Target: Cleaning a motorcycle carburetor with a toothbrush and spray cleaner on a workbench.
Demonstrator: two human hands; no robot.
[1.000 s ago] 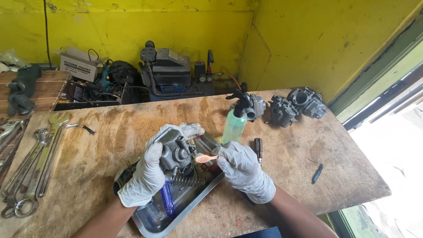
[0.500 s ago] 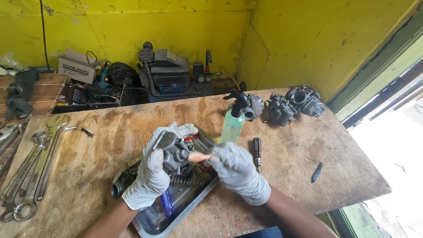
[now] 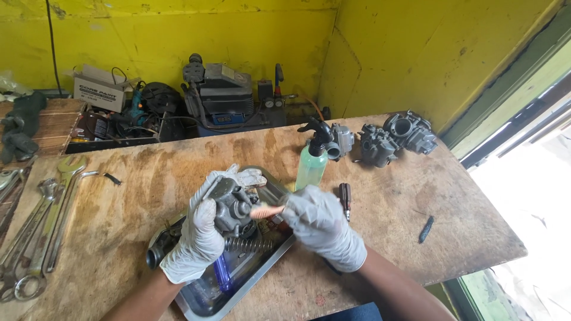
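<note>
Left hand (image 3: 199,238), gloved, fingers wrapped around a grey carburetor (image 3: 233,205), held just above the metal tray (image 3: 202,300). Right hand (image 3: 321,223), gloved, fingers pinched on an orange-handled brush (image 3: 267,211), tip at the carburetor. Spring (image 3: 250,244) and blue-handled tool (image 3: 222,274) lie in tray. Green spray bottle (image 3: 312,163) stands just behind.

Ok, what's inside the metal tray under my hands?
In the metal tray lie a coil spring, a blue-handled tool and a dark cylindrical part at its left edge. The left hand, the carburetor it holds, and the right hand cover the rest.
</note>
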